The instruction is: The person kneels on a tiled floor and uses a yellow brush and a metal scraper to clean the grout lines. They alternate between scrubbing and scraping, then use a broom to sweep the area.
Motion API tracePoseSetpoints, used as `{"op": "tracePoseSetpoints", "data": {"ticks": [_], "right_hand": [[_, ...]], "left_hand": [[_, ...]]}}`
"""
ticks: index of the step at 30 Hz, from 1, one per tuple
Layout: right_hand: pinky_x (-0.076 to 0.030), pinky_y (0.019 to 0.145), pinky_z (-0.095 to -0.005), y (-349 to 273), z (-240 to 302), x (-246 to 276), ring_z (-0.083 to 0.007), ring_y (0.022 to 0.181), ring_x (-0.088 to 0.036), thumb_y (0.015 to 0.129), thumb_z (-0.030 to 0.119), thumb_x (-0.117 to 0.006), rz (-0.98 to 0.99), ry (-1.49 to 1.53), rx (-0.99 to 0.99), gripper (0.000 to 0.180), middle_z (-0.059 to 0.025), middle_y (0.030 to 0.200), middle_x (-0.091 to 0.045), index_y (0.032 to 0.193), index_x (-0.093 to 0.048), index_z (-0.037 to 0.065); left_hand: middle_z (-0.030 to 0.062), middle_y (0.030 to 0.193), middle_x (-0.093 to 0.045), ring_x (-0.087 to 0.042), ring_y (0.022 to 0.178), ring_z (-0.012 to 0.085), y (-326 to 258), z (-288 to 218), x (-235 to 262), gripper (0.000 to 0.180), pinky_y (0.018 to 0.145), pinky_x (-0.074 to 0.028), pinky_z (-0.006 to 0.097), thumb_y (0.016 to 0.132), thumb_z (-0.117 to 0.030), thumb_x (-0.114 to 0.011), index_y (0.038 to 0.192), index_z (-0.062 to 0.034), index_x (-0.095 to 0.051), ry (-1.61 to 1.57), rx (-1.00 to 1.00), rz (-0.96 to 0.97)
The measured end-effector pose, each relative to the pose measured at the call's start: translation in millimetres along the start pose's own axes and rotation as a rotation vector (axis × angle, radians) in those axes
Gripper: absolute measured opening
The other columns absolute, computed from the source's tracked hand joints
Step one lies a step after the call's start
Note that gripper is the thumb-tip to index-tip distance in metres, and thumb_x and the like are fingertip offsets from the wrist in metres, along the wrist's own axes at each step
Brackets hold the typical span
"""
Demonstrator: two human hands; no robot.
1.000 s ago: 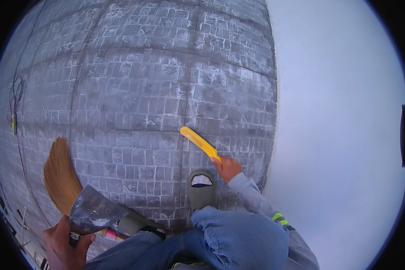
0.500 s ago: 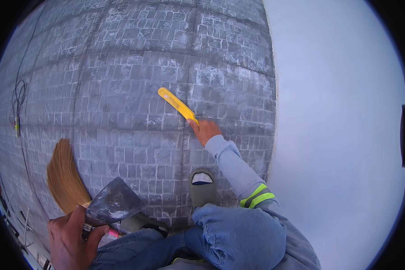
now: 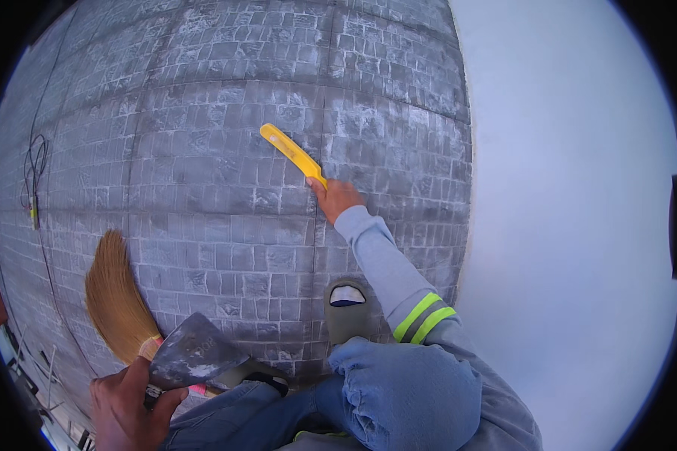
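Note:
My right hand (image 3: 340, 201) reaches forward over the floor with its fingers wrapped round the handle of a yellow brush (image 3: 289, 150). Only the brush's long, narrow back shows; its underside is hidden. At the lower left, my left hand (image 3: 128, 410) grips a putty knife (image 3: 195, 352), whose broad grey blade carries whitish smears. The knife's handle is mostly covered by my fingers. Just beyond that hand a soft straw broom (image 3: 114, 293) lies on the floor, its pink-bound neck running behind the blade.
Grey stone-patterned flooring (image 3: 218, 180) with whitish residue stretches ahead. A smooth white surface (image 3: 564, 188) borders it on the right. Black cable (image 3: 34, 169) is looped at the far left. My feet, in green slides (image 3: 347, 316), are below me.
My right hand and the yellow brush have moved slightly forward across the floor. The left hand with the putty knife has shifted a little right and down in the picture.

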State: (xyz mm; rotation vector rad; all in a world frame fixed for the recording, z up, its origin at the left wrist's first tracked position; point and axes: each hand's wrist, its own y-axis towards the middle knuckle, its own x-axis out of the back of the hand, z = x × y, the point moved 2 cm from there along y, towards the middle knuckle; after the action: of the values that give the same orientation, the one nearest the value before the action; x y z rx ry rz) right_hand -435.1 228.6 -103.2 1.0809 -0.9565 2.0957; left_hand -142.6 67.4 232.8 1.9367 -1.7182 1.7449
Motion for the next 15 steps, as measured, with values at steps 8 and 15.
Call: {"op": "tracePoseSetpoints", "data": {"ticks": [8, 15], "right_hand": [[-0.049, 0.065, -0.0546, -142, -81, 28, -0.0444, 0.072, -0.063, 0.092, 0.060, -0.042, 0.189, -0.064, -0.189, 0.062, -0.0239, 0.072, -0.064, 0.087, -0.064, 0.002], [-0.049, 0.065, -0.0549, -98, -62, 10, -0.0465, 0.071, -0.062, 0.091, 0.061, -0.043, 0.107, -0.104, -0.136, 0.062, -0.0244, 0.072, -0.064, 0.085, -0.063, 0.003]], "left_hand": [[0.0212, 0.072, -0.062, -0.063, 0.063, 0.0374, 0, 22, 9, 0.032, 0.054, -0.045, 0.042, 0.080, -0.019, -0.073, 0.101, -0.0006, -0.059, 0.007, 0.118, -0.033], [0.0227, 0.072, -0.061, -0.061, 0.064, 0.0389, 8, 17, 3, 0.039, 0.054, -0.045, 0.044, 0.079, -0.020, -0.073, 0.109, 0.0011, -0.059, 0.053, 0.123, 0.059]]}}
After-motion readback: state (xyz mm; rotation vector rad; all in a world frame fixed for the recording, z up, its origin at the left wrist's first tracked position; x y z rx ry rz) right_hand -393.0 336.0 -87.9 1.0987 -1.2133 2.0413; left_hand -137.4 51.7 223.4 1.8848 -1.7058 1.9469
